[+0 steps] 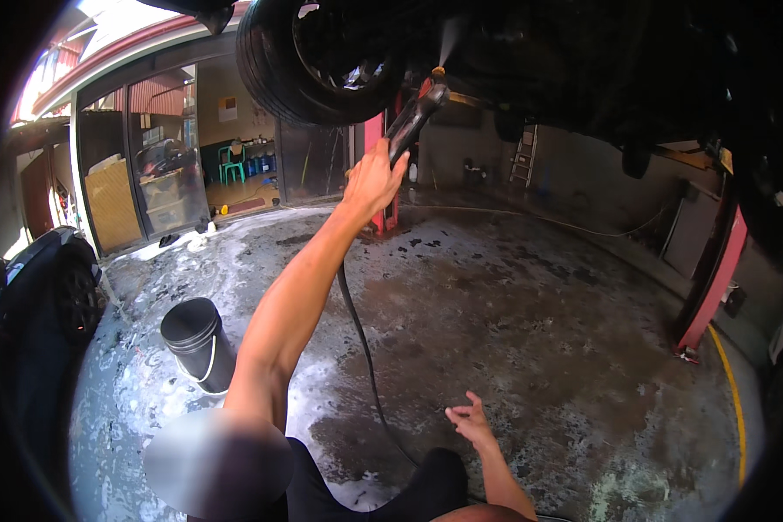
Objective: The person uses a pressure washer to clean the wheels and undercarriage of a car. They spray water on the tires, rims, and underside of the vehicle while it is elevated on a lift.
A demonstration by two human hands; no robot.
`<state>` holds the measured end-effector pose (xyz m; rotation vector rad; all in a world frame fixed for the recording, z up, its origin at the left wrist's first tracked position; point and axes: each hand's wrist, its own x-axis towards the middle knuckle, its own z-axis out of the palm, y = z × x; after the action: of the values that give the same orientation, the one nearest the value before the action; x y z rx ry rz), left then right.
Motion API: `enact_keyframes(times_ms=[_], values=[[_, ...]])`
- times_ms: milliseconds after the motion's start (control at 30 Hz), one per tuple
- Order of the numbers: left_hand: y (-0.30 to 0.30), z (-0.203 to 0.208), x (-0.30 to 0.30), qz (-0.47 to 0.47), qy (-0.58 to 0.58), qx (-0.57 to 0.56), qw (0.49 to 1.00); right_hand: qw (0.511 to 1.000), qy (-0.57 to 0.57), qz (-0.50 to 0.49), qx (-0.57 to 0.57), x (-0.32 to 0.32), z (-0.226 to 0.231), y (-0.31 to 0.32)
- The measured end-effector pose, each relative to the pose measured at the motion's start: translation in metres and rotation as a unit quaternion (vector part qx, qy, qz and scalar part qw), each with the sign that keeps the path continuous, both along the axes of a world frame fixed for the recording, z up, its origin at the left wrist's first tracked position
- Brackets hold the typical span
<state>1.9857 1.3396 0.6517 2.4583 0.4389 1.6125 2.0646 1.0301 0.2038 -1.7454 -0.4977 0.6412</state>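
While a raised car's dark underbody (600,70) fills the top of the frame from centre to right, its black tyre (313,61) hangs at upper centre-left. Below it all spreads the wet, foam-streaked concrete floor (539,348), taking up most of the middle and lower picture. At the right edge stands a red lift post (713,278), with a curved yellow line (735,400) painted on the floor just beside it; a second red post (376,174) shows at upper centre, behind the raised arm. At far left sits part of a dark parked car (35,296). In the upper left, behind glass doors (161,157), a pale rectangular sign (227,108) hangs on the back wall, and a brownish, box-like panel (115,204) leans near the door frame; a green chair (231,163) stands further in. A black bucket (197,344) with a white handle stands on the floor at lower left.

The left hand (372,181), raised to upper centre, has its fingers wrapped tightly round the grip of a pressure-washer gun (413,117), which points up at the underbody and throws a thin spray from its tip. Its black hose (365,348) drops down to the floor. The right hand (470,422), at lower centre, hovers empty above the floor with fingers loosely spread.
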Motion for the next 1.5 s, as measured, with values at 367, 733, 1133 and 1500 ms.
enact_keyframes(times_ms=[367,733,1133,1500], values=[[-0.038,-0.001,-0.020,-0.025,-0.017,-0.022,0.999,0.988,0.011,0.073,-0.135,-0.025,-0.102,-0.020],[-0.055,-0.024,-0.096,-0.066,-0.033,-0.046,0.996,0.965,-0.209,0.029,-0.155,-0.034,-0.123,-0.028],[-0.035,-0.074,-0.226,-0.167,-0.029,-0.088,0.982,0.955,-0.241,-0.175,-0.011,-0.175,-0.046,0.009],[-0.171,-0.107,-0.268,-0.264,-0.034,-0.208,0.941,0.861,-0.338,-0.131,0.358,-0.280,0.308,0.035]])
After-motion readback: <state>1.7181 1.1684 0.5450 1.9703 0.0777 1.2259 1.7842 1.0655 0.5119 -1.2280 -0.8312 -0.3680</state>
